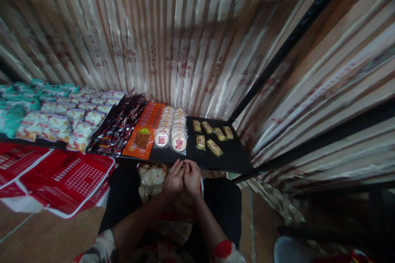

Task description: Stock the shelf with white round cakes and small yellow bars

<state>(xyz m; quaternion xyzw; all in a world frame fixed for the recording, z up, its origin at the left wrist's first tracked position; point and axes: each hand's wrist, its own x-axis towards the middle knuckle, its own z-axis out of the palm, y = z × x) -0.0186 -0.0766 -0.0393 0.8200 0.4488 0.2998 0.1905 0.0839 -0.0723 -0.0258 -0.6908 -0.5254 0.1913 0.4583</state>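
My left hand (173, 180) and my right hand (191, 177) meet at the fingertips at the front edge of a black shelf (230, 159). Fingers on both are bent and pressed together; whatever is between them, if anything, is too small or hidden to make out. Below them, between my knees, a container holds pale wrapped snacks (152, 176), partly covered by my hands and forearms. On the shelf, just beyond my hands, lie two rows of round white packaged crackers (179, 141). Several small yellow wrapped cakes (213, 147) lie loosely to their right.
Left along the shelf are an orange snack bag (142, 137), dark shiny packets (115, 131), white snack packets (58, 125) and green packets (14, 119). Red baskets (83, 176) stand below left. Black shelf posts (290, 45) and a striped curtain (173, 37) bound the back and right.
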